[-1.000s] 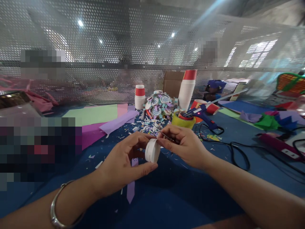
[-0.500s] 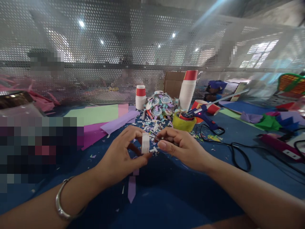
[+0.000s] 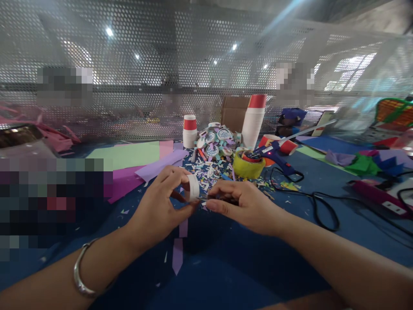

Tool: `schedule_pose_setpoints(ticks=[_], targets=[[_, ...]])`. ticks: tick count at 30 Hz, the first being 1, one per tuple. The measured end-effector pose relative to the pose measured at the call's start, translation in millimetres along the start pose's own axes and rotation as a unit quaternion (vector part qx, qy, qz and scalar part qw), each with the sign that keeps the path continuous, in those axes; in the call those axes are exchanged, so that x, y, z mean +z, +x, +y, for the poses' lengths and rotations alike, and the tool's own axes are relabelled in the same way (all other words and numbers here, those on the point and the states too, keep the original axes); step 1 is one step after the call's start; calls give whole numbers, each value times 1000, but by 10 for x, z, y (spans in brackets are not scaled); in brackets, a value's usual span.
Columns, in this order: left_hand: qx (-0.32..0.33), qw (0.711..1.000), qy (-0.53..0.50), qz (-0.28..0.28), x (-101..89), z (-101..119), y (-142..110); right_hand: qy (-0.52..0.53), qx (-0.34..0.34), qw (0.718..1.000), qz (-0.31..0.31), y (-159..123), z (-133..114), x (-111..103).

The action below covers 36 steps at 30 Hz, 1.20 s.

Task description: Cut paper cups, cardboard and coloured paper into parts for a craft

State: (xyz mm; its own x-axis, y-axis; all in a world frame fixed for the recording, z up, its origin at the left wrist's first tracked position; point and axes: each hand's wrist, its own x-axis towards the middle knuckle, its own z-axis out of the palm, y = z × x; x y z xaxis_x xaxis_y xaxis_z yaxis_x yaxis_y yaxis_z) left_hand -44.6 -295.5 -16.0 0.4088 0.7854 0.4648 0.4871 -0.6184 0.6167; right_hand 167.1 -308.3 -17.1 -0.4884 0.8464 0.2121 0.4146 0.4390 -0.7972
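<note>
My left hand (image 3: 158, 206) is closed around a short white paper ring (image 3: 194, 187), gripping its edge between thumb and fingers. Close beside it on the right, my right hand (image 3: 250, 209) pinches a thin metal-looking tool (image 3: 202, 198), mostly hidden in the fingers. The tool's tip is at the ring's lower edge; its kind cannot be made out. Two purple paper strips lie below the left hand, one a pointed strip (image 3: 177, 256). White and coloured paper scraps (image 3: 206, 170) are strewn on the blue table beyond the hands.
A pile of decorated round pieces (image 3: 213, 142) stands between a short cup stack (image 3: 189, 132) and a tall cup stack (image 3: 254, 125). A blue glue gun (image 3: 271, 150) rests on a yellow tape roll (image 3: 248, 167). Its black cable runs right towards a power strip (image 3: 380, 199). Coloured paper sheets (image 3: 129, 156) lie left.
The white ring has turned, showing more of its opening, and moved slightly left with my left hand. My right hand has shifted slightly left and down, bringing the tool's tip to the ring's lower edge.
</note>
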Motion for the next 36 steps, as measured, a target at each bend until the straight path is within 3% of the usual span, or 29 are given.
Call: schedule_pose_setpoints(ticks=[8,24,36], targets=[[5,1000,12,2,3,9,-7,-14,0,1000,5,15,-3,-1],[-53,998,6,-31,10,12,16,-6,4,1000,3,25,16,-1],[-43,999,-1,-3,8,50,14,1,0,1000,2,22,12,-4]])
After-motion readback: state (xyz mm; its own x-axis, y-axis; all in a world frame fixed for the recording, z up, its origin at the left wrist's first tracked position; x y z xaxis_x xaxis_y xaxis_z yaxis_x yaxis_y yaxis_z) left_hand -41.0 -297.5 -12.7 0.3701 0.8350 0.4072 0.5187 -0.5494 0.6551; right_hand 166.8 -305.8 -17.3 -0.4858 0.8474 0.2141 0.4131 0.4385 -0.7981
